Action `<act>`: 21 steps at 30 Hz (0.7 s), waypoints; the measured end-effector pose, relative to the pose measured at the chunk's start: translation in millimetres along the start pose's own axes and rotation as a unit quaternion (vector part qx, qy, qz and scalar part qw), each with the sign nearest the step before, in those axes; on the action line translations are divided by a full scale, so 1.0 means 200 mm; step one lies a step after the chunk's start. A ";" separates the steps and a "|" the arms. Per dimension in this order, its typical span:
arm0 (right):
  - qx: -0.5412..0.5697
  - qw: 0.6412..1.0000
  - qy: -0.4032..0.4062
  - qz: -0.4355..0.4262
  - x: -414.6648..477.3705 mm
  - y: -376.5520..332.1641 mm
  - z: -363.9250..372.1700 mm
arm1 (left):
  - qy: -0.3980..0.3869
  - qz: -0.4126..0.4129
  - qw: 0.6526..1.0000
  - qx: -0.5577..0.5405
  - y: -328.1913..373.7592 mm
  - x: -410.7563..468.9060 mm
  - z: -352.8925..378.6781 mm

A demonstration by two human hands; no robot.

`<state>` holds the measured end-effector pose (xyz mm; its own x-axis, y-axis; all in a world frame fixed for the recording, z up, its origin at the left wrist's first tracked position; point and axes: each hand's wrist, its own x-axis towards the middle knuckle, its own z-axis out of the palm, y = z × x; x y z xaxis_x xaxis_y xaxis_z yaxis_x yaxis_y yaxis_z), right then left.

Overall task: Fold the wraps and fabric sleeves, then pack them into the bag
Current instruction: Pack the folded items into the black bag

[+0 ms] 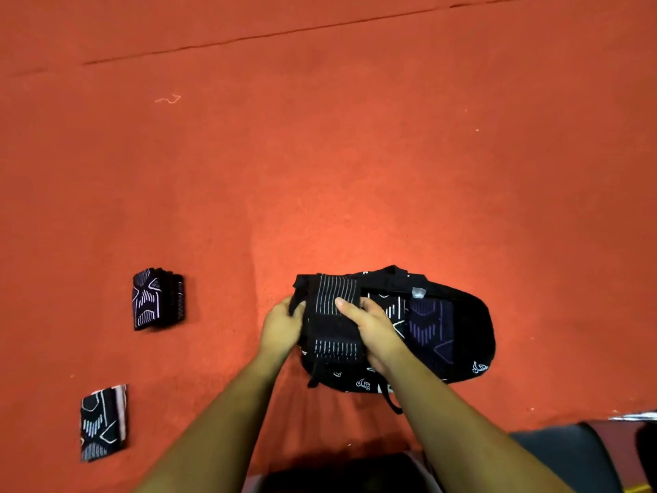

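The folded wrap (334,322), black with rows of short white stripes, is held just above the left end of the open black bag (476,336), which lies on the red surface (355,154) in front of the person. No writing can be read on it. The bag carries small white printed figures along its near side, too small to make out, and a grey tag (418,292) at its far rim.

The left hand (281,325) grips the wrap's left edge, fingers curled round it. The right hand (373,329) holds the right side, thumb lying across the striped top and fingers tucked beneath.

Inside the bag, beside the right hand, lie folded sleeves (426,322) with purple and white line patterns. A black strap (391,402) trails from the bag's near edge.

Well apart to the left, a folded sleeve stack (156,298) sits on the surface, and another folded sleeve (103,423) lies nearer the person. A pale thread (169,99) lies far off. A dark seat (569,453) shows at the lower right.
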<state>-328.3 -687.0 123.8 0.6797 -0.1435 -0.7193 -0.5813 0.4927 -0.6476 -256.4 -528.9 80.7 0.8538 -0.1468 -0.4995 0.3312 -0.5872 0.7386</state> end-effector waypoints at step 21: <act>-0.094 0.985 0.126 -0.070 0.12 0.05 0.07 | -0.040 0.086 0.994 -0.053 0.05 -0.16 -0.15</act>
<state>-311.1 -673.7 104.4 0.6404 -0.4192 -0.6435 -0.5785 0.2878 -0.7632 -268.4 -506.5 117.2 0.8677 -0.3036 -0.3935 0.2277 -0.4609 0.8577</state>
